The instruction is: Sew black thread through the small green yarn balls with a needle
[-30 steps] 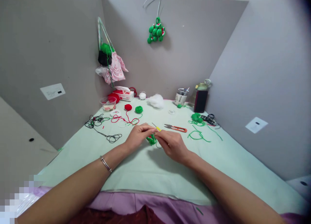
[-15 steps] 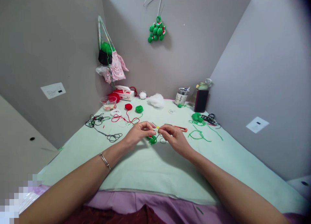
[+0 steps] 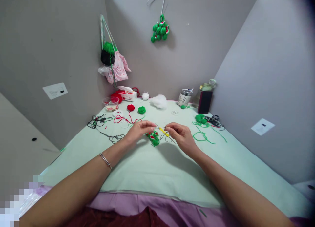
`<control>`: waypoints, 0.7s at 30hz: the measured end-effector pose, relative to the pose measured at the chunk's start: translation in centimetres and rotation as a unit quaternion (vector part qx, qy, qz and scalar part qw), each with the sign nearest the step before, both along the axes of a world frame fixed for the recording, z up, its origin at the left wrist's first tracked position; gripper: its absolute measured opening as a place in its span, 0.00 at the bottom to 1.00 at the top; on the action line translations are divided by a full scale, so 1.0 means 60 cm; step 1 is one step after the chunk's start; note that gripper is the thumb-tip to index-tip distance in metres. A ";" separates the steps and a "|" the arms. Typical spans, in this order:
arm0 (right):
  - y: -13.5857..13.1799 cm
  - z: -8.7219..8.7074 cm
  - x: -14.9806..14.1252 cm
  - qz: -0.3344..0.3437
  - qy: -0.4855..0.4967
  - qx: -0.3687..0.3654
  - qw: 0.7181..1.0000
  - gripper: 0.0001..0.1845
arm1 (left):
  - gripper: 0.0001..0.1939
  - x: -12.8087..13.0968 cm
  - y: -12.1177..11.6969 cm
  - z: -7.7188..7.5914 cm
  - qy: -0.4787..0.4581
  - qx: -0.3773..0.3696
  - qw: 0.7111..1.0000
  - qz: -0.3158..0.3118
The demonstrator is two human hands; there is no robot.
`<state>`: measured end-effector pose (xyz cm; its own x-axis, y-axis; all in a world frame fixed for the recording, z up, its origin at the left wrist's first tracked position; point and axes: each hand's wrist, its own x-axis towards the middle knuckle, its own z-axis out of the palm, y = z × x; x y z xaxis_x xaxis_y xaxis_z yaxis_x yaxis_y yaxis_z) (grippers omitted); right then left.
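Note:
My left hand [image 3: 140,131] pinches a dark cord [image 3: 160,128] over the middle of the table. A short way to the right, my right hand [image 3: 181,136] pinches the same cord, which spans the gap between my fingertips. Below that gap lies a yellow-handled crochet hook [image 3: 164,132]. A small green crochet piece [image 3: 154,140] with red and white parts rests beside my left fingertips, partly covered by that hand. Loose loops of dark cord lie near the hook, under my right hand.
Tangled dark yarn [image 3: 115,138] lies to the left. Behind stand red yarn [image 3: 130,107], green yarn [image 3: 141,110], white stuffing [image 3: 158,101], a tissue box [image 3: 129,95] and a pen can [image 3: 184,98]. At right are green yarn [image 3: 200,118] and a phone [image 3: 205,102] against a bottle.
My hands have moved apart, and the dark cord now stretches between them. More of the hook and the crochet piece shows. The orange tool near my right hand is now hidden.

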<state>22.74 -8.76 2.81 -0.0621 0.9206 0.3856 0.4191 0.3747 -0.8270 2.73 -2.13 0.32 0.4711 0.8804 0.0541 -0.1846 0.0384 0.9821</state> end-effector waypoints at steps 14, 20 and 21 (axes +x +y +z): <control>0.003 -0.038 -0.007 0.038 -0.208 0.174 0.962 0.13 | 0.14 0.005 -0.012 0.013 -0.097 -0.090 0.989 -0.065; -0.003 -0.036 -0.012 0.062 -0.227 0.200 0.951 0.13 | 0.10 0.015 -0.030 -0.002 0.059 0.154 0.986 -0.026; -0.002 -0.033 -0.009 0.051 -0.209 0.172 0.961 0.12 | 0.09 0.015 -0.031 -0.004 0.077 0.195 0.977 -0.025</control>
<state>22.18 -8.86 0.82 -0.3609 0.7237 0.5882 0.6348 0.6527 -0.4136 3.66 -4.01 0.11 0.5421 0.7826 0.3060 -0.0411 -0.3390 0.9399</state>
